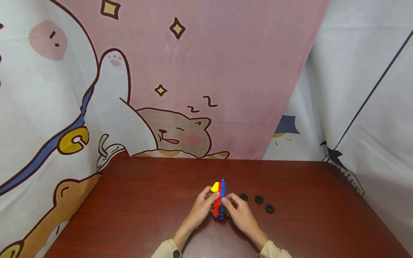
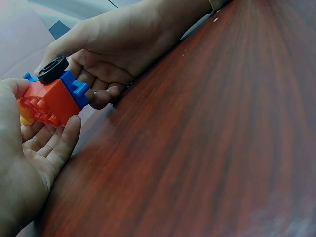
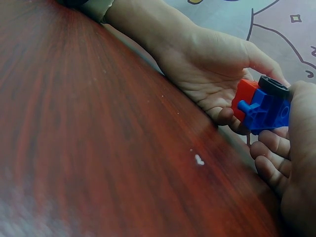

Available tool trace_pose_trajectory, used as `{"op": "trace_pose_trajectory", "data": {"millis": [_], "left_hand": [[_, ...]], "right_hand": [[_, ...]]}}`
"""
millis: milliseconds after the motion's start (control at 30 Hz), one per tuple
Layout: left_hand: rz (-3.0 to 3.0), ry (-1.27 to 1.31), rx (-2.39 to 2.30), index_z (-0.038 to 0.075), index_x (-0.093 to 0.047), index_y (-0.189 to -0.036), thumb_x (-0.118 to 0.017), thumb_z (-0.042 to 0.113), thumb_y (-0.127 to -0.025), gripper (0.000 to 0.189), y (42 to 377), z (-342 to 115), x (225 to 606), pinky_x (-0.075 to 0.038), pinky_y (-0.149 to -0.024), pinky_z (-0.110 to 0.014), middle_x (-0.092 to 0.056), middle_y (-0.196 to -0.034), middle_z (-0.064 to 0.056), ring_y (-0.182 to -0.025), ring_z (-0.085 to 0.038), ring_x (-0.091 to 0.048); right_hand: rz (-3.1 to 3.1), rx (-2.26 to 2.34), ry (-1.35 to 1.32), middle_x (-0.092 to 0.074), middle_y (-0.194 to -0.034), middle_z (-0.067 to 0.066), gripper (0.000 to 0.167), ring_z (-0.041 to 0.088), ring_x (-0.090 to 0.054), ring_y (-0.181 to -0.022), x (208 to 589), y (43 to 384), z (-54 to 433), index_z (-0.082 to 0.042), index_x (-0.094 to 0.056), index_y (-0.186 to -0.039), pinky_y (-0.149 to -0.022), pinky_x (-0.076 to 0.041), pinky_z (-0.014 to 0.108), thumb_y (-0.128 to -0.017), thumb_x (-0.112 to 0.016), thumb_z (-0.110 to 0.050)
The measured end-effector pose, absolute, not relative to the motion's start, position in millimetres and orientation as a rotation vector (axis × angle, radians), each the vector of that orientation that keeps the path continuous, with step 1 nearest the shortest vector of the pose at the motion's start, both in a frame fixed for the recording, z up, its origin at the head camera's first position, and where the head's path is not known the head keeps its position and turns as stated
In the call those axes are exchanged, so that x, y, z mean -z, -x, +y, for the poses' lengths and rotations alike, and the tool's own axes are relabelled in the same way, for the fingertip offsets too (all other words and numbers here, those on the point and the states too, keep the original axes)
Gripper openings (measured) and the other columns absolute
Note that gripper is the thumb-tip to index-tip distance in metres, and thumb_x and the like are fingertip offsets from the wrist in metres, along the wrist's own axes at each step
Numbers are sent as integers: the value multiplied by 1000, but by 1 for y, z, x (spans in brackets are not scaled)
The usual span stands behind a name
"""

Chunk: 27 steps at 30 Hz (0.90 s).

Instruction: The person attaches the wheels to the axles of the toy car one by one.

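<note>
A toy vehicle of building blocks (image 1: 217,206) is held between both hands, its red and yellow bricks on the left and a blue chassis (image 3: 266,114) on the right. One black wheel (image 2: 53,70) sits on its upper side near the end closest to me. My left hand (image 1: 202,208) grips the red and yellow side, thumb on top and fingers underneath. From the other side my right hand (image 1: 242,215) pinches the blue chassis, its thumb close to the wheel. In the left wrist view the red studs face the left palm.
Three loose black wheels lie on the dark wooden table (image 1: 145,200) right of the hands: one close to the right fingers (image 1: 243,197), a middle wheel (image 1: 259,199) and a nearer wheel (image 1: 270,208). A cartoon-printed cloth (image 1: 245,71) hangs behind the table.
</note>
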<state>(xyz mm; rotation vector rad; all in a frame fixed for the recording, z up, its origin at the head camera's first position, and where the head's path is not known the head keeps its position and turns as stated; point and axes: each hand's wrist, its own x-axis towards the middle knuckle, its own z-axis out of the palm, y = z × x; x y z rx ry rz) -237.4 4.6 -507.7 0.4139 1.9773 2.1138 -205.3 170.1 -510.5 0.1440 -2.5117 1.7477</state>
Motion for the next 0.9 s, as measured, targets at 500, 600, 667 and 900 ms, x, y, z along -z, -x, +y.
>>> {"op": "trace_pose_trajectory", "data": {"millis": [500, 600, 667, 900], "left_hand": [[1978, -433, -2119, -5, -51, -110, -56, 27, -102, 33, 237, 4, 508, -49, -53, -21, -60, -80, 3, -62, -6, -56], [1984, -434, -2116, -5, -51, -110, -56, 26, -102, 33, 237, 4, 508, -49, -53, -20, -59, -80, 3, -62, -6, -56], [1980, -439, -2117, -5, -51, -110, -56, 26, -102, 32, 237, 4, 508, -49, -53, -21, -59, -80, 3, -62, -6, -56], [1965, -446, -2122, -4, -51, -111, -53, 24, -104, 29, 237, 3, 510, -49, -53, -22, -59, -81, 3, -63, -7, -57]], "right_hand": [[-2506, -1752, -165, -60, -71, 0, 23, 12, -58, -60, 510, 205, 170, -17, -66, -93, -55, -49, 25, -98, -61, -40], [-2508, -1752, -161, -60, -71, 0, 23, 12, -57, -60, 510, 205, 170, -17, -66, -94, -55, -49, 25, -98, -61, -39], [-2511, -1750, -158, -60, -71, 0, 23, 12, -57, -60, 510, 205, 170, -17, -66, -94, -55, -49, 25, -99, -61, -39], [-2500, -1760, -164, -60, -70, 0, 23, 12, -57, -60, 510, 205, 170, -17, -66, -93, -55, -49, 25, -99, -61, -39]]}}
